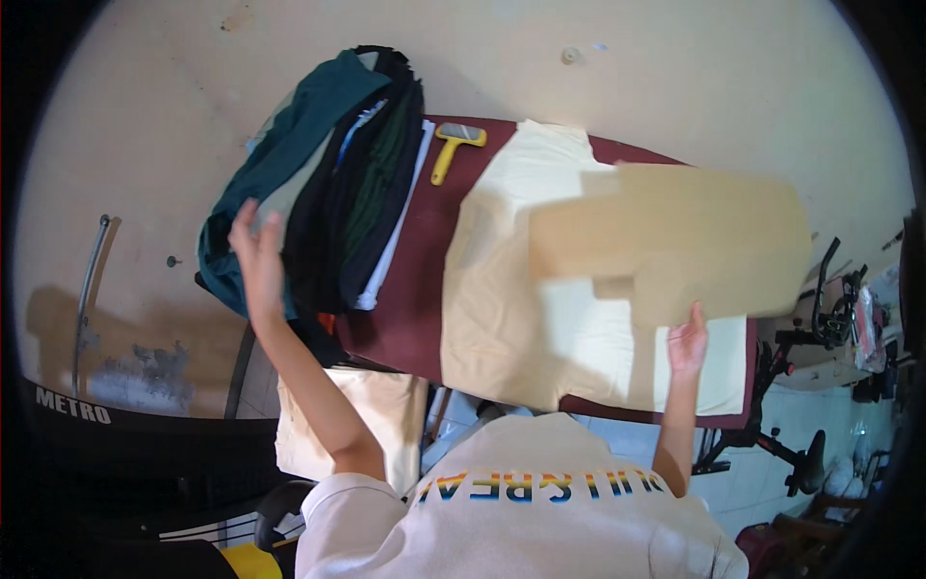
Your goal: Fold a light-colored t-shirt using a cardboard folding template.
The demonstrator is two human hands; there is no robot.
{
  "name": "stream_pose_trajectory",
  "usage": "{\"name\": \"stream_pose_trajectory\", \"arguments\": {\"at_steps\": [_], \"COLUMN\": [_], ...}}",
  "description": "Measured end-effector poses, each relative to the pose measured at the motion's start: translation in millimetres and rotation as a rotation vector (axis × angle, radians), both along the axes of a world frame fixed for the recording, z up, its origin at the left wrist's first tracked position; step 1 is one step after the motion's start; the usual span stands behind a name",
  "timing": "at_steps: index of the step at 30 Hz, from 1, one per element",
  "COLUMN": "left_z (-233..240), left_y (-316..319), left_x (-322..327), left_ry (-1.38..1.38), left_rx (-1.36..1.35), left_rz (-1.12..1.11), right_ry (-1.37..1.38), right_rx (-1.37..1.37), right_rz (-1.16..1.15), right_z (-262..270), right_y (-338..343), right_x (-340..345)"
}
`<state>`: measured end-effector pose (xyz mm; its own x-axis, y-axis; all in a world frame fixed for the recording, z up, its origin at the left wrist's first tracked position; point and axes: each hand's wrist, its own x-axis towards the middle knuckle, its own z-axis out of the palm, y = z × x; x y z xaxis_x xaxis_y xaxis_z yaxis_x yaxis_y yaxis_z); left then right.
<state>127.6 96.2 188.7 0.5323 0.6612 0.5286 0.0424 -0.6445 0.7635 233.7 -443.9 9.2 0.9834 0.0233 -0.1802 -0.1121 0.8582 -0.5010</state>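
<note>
A flat piece of tan cardboard [716, 239] with a narrower tab at its left is held up by my right hand [687, 344] at its near edge. Below it a cream T-shirt [499, 318] is spread over a maroon padded board [412, 318]; the cardboard hides part of the shirt. My left hand [260, 260] has its fingers apart and holds nothing. It is over the near left side of a pile of folded clothes [376, 188], in front of a teal garment [311, 116]. Whether it touches the cloth I cannot tell.
A yellow-handled slicker brush [452, 148] lies on the board beside the pile. Folded cream cloth [354, 420] sits lower, near my left elbow. An exercise bike [781, 391] stands at the right. A wall [499, 58] runs behind the board.
</note>
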Motion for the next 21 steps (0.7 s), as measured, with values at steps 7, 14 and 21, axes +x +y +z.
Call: {"name": "stream_pose_trajectory", "arguments": {"at_steps": [7, 14, 21], "left_z": [-200.9, -239.5, -228.0], "left_y": [-252.4, -368.9, -388.1], "left_x": [-0.4, 37.9, 68.3], "left_ry": [0.804, 0.505, 0.206], "left_rx": [-0.846, -1.479, -1.312], "left_rz": [-1.305, -0.905, -0.732], "right_ry": [0.222, 0.389, 0.316], "right_rx": [0.352, 0.128, -0.14], "right_rz": [0.05, 0.164, 0.194], "right_z": [-67.3, -79.1, -75.4], "right_y": [13.2, -18.7, -90.1], "right_x": [-37.9, -62.7, -74.8]}}
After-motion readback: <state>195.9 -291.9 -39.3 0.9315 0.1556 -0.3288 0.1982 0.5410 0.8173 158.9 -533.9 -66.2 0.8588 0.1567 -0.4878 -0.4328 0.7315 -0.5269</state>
